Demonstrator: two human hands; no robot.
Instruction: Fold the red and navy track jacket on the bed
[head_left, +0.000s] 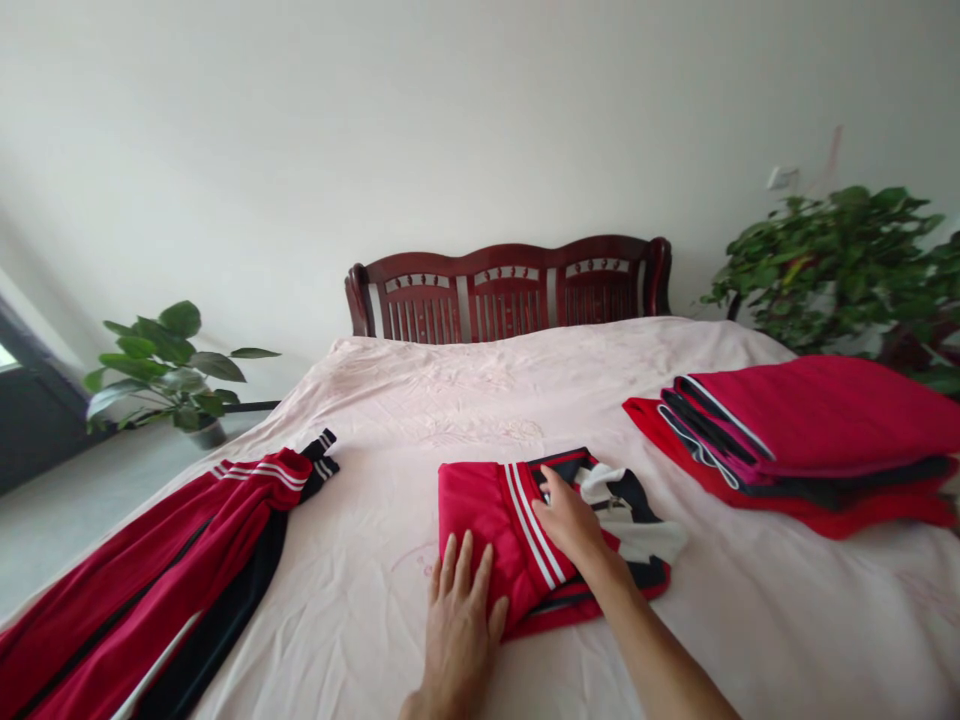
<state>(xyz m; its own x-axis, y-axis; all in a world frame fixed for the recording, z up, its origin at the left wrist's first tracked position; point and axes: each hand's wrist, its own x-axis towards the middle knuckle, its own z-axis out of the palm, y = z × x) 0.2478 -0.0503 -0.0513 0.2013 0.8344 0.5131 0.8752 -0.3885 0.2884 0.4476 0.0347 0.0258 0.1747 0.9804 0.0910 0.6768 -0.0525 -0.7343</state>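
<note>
A red jacket (pixel 471 497) with white stripes and dark navy and white parts lies partly folded on the bed, in the middle of the head view. My left hand (pixel 461 620) rests flat on its near left side, fingers spread over the red cloth. On the striped band, my right hand (pixel 568 518) touches the jacket, its thumb and forefinger stretched out and apart; its other fingers are mostly hidden. Beyond that hand, the navy and white part (pixel 637 540) lies loosely spread.
A pale pink sheet (pixel 360 600) covers the bed. Red and navy clothes (pixel 195 560) lie spread on the left. A stack of folded clothes (pixel 832 420) sits on the right. Behind stands a dark wooden headboard (pixel 502 265), with potted plants (pixel 169 365) at both sides.
</note>
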